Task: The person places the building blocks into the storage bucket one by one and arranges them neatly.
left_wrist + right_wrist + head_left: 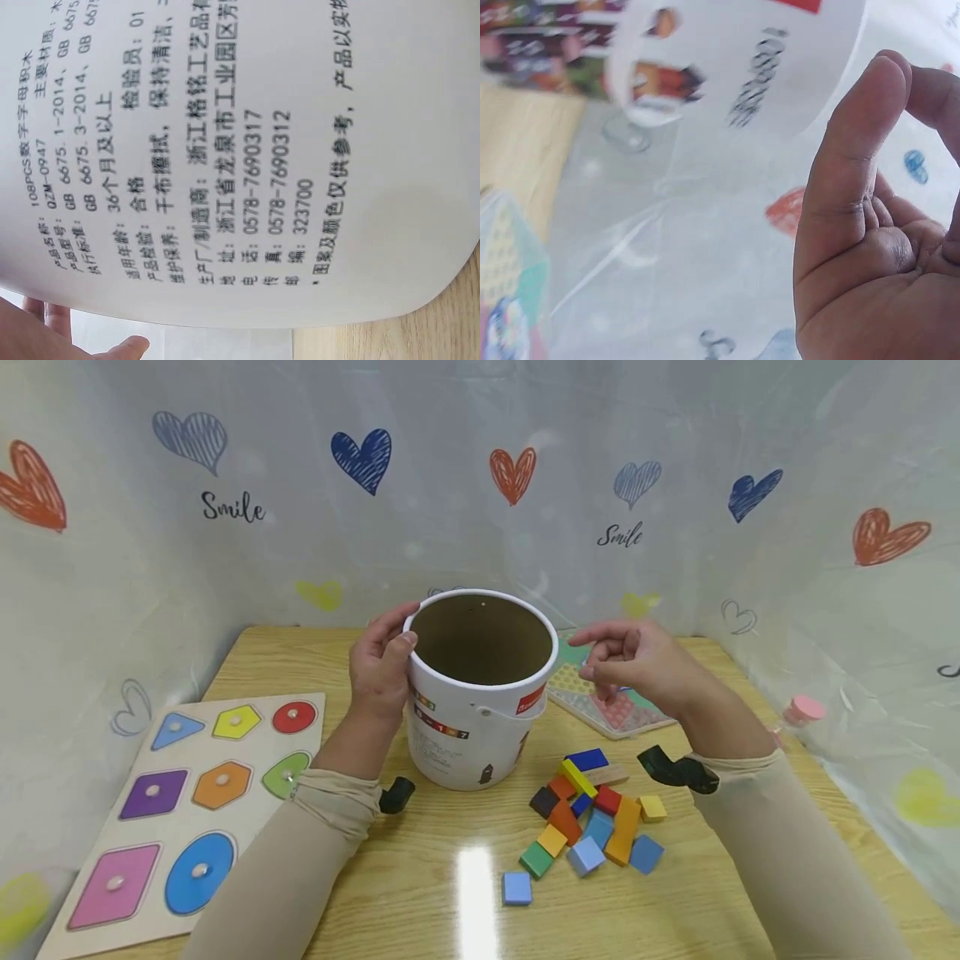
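A white bucket (465,727) with printed labels stands on the table, its mouth uncovered and its inside dark. My left hand (381,664) holds the bucket's left side, thumb and fingers at the rim. Small printed text on the bucket wall (195,150) fills most of the left wrist view. Just right of the rim hovers my right hand (637,664), its index finger reaching toward the bucket and the other fingers loosely curled around nothing. Several coloured wooden blocks (598,828) lie in a loose pile in front of the bucket, toward the right.
On the left lies a knobbed shape puzzle board (251,735), partly covered by the left forearm. Behind the right hand is a patterned, colourful board (573,689). A small pink-topped object (804,710) sits by the right table edge. Heart-printed curtains (450,527) surround the table.
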Demonstrator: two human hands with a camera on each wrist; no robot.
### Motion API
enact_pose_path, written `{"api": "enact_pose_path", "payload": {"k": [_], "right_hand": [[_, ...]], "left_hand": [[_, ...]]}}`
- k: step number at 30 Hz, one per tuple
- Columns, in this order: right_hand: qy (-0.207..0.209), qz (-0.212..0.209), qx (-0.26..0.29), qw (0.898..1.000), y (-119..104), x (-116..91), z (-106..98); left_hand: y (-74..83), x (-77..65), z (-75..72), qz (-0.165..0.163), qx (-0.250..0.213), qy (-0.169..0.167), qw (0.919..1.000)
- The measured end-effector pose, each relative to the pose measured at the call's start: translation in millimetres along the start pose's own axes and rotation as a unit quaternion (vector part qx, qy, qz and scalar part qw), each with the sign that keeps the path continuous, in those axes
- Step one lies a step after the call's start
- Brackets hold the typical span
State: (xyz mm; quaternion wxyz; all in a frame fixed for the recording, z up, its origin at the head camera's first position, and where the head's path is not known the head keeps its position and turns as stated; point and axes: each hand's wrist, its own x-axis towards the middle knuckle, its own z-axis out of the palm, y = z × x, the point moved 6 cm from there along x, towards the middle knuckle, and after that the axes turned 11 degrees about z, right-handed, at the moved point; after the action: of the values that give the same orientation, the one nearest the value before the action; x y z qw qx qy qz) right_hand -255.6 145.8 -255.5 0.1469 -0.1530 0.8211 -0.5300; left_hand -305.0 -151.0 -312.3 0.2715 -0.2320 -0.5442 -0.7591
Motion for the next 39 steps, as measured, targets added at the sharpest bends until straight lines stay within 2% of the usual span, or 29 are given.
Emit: {"api": "enact_pose_path", "payload": {"k": [4, 9, 12, 16, 22, 30, 36, 39], "right_hand": [[-0.003, 0.056, -0.050, 0.997, 48, -14, -7], [-0.037, 0.149, -0.122, 0.981, 121, -30, -11], [-0.060, 0.176, -0.120, 0.975, 157, -39, -15], [-0.083, 0.204, -0.086, 0.972, 188, -48, -18], [-0.091, 0.216, -0.066, 0.970, 202, -53, -17], [-0.083, 0.212, -0.064, 0.972, 203, -49, -12], [-0.086, 0.208, -0.066, 0.972, 202, -51, -12], [-0.086, 0.188, -0.050, 0.977, 195, -52, -18]], "left_hand": [[0.0, 1.6, 0.4, 0.004, -0.009, -0.002, 1.0000], [0.2, 2.3, 1.6, -0.005, -0.009, -0.004, 0.9999], [1.3, 2.9, 2.4, -0.007, -0.002, -0.006, 1.0000], [3.4, 3.5, 3.3, -0.004, -0.002, -0.008, 1.0000], [4.5, 3.8, 4.6, 0.000, -0.007, -0.012, 0.9999], [4.6, 2.7, 1.7, 0.002, 0.005, -0.020, 0.9998], [0.9, -0.4, -1.3, -0.020, 0.023, -0.017, 0.9994], [0.9, -0.9, -1.1, -0.020, 0.014, -0.014, 0.9996]]}}
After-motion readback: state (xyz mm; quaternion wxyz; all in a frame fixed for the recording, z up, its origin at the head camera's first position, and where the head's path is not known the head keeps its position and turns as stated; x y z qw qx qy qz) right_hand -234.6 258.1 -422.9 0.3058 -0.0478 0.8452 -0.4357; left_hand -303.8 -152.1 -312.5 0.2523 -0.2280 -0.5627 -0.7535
